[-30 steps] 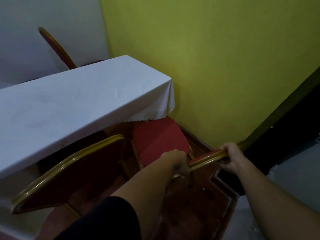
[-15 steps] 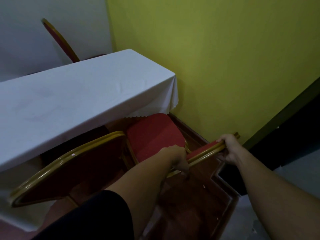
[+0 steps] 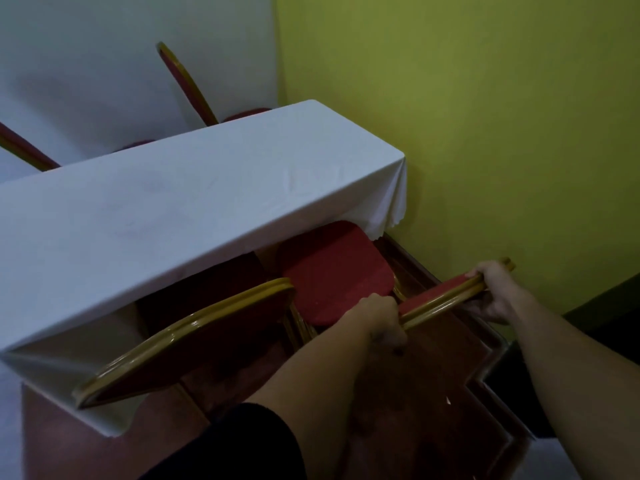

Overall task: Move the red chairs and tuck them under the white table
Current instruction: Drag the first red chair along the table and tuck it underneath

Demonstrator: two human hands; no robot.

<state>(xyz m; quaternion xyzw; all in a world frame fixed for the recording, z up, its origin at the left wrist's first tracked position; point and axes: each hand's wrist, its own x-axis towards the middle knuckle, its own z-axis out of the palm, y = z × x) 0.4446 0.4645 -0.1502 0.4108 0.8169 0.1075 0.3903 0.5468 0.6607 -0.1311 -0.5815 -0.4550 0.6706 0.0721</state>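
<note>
A long white table [image 3: 180,209] under a cloth runs from lower left toward the green wall. A red chair with a gold frame has its seat [image 3: 332,271] partly under the table's right end. My left hand [image 3: 382,317] and my right hand [image 3: 493,289] both grip the top of its backrest [image 3: 440,299], one at each end. To its left a second red chair [image 3: 187,344] stands with its seat under the table and only its gold-rimmed back showing.
Two more red chair backs [image 3: 187,84] [image 3: 24,148] rise behind the table by the white wall. The green wall [image 3: 485,116] stands close on the right. A raised brown wooden floor [image 3: 450,393] steps down at the right to a dark doorway [image 3: 606,323].
The chair in my hands has slid further toward the table, so more of its seat lies under the cloth. The view has pulled back and up, showing a second chair back behind the table.
</note>
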